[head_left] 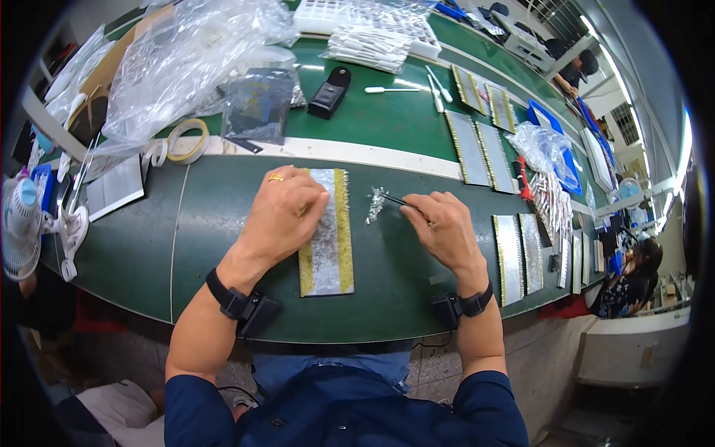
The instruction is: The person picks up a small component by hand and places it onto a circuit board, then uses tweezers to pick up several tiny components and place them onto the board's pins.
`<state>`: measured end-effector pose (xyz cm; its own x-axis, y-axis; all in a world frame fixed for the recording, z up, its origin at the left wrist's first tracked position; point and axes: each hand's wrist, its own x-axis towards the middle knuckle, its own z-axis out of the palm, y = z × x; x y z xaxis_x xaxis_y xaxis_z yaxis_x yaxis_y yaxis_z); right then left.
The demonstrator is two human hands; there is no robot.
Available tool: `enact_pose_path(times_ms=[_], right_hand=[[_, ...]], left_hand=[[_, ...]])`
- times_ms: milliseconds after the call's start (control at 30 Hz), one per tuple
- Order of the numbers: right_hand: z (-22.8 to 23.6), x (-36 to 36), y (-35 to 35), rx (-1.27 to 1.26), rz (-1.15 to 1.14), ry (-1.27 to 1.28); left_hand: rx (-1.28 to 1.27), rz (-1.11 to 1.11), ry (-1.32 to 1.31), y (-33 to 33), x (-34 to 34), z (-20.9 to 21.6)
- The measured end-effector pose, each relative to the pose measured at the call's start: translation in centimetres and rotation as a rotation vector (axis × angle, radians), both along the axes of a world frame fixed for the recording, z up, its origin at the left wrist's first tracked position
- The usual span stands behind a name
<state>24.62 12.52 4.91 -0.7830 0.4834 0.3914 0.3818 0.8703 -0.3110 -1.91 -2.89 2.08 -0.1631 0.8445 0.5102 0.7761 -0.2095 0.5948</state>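
A long flat metal plate [323, 257] with yellow, jagged-edged side strips lies lengthwise on the green bench in front of me. My left hand [287, 205] is over its far left part, fingers curled in and pressed together; whatever they may hold is hidden. In my right hand [441, 223] are dark tweezers [399, 200], pinched between thumb and fingers and pointing left. Their tips are at a small scatter of shiny whitish bits [374, 211], just right of the plate.
Similar plates [468, 149] lie at the right. Beyond the plate are a black pouch [330, 93], white swab-like sticks [392, 90], a tape roll [188, 141] and plastic bags [197, 63]. A small fan [22, 223] stands far left. Other people sit at the right [633, 279] and far right.
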Motion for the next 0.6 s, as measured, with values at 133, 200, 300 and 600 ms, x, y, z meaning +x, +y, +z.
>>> enact_pose_path(times_ms=[133, 200, 300, 600], right_hand=[[-0.5, 1.0, 1.0, -0.047, -0.069, -0.013], [-0.6, 1.5, 1.3, -0.081, -0.085, -0.025], [-0.3, 1.9, 1.5, -0.093, -0.099, -0.048], [-0.3, 2.1, 1.8, -0.121, -0.123, -0.066]], left_hand=[[0.019, 0.041, -0.042, -0.2, 0.1, 0.3], [0.039, 0.057, -0.045, -0.2, 0.0, 0.3], [0.023, 0.044, -0.037, 0.0, 0.0, 0.2], [0.014, 0.042, -0.036, 0.0, 0.0, 0.1]])
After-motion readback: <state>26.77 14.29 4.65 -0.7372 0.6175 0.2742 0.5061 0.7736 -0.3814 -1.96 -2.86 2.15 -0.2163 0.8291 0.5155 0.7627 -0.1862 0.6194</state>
